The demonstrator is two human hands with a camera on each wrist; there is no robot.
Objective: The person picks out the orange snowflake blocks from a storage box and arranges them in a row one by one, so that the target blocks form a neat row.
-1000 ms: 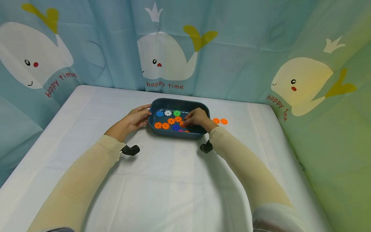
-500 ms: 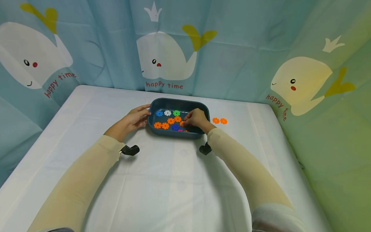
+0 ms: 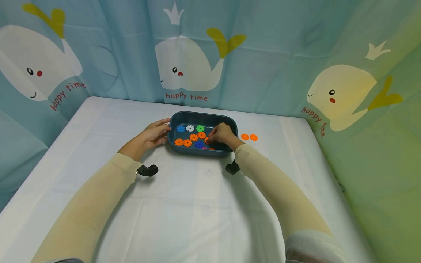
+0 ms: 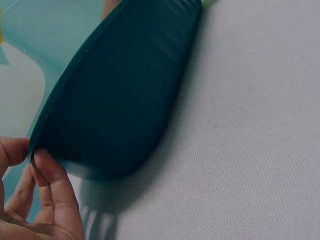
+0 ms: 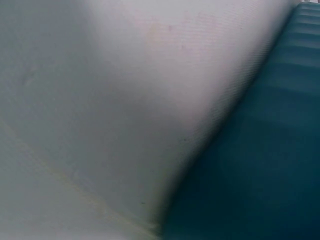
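A dark teal plastic tub (image 3: 185,150) stands on the white-covered table. My left hand (image 3: 152,134) pinches its left rim between thumb and fingers, as the left wrist view shows at the tub's edge (image 4: 75,62). Inside the tub, my right hand (image 3: 223,133) reaches down with curled fingers and pinches an orange snowflake disc (image 3: 206,140), partly hidden by the fingertips. Around it lie several more orange discs (image 3: 187,143), plus blue (image 3: 181,128), white (image 3: 190,128), green (image 3: 200,128) and dark blue (image 3: 199,144) ones. The right wrist view has only the tub's outer wall (image 5: 260,160) and cloth.
Two orange snowflake discs (image 3: 245,137) lie on the table just right of the tub. Behind the table (image 3: 177,204) hangs a blue curtain (image 3: 273,73) with whale prints, continuing along both sides.
Almost nothing differs. The right forearm has shifted very slightly left, and the hands keep their places at the tub.
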